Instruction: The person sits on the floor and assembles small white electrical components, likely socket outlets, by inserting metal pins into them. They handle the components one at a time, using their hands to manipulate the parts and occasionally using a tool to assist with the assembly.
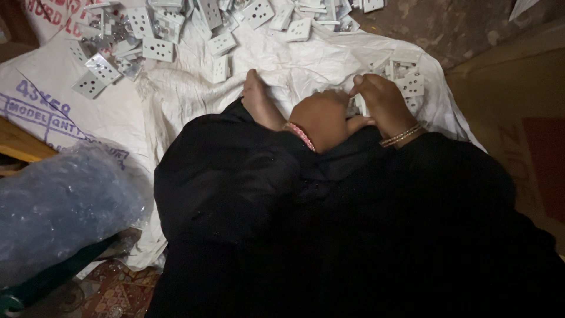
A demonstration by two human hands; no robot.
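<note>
- Two hands, left hand (321, 118) and right hand (385, 103), close on small white square plastic socket plates (406, 82) over white woven sacking (176, 112).
- Judged best: steady one plate firmly, fingers clear.

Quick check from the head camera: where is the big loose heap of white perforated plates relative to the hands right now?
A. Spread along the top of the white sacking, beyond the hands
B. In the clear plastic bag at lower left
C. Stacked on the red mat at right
A: the heap of white perforated plates lies across the top of the white sacking, beyond the left hand and right hand.
</note>
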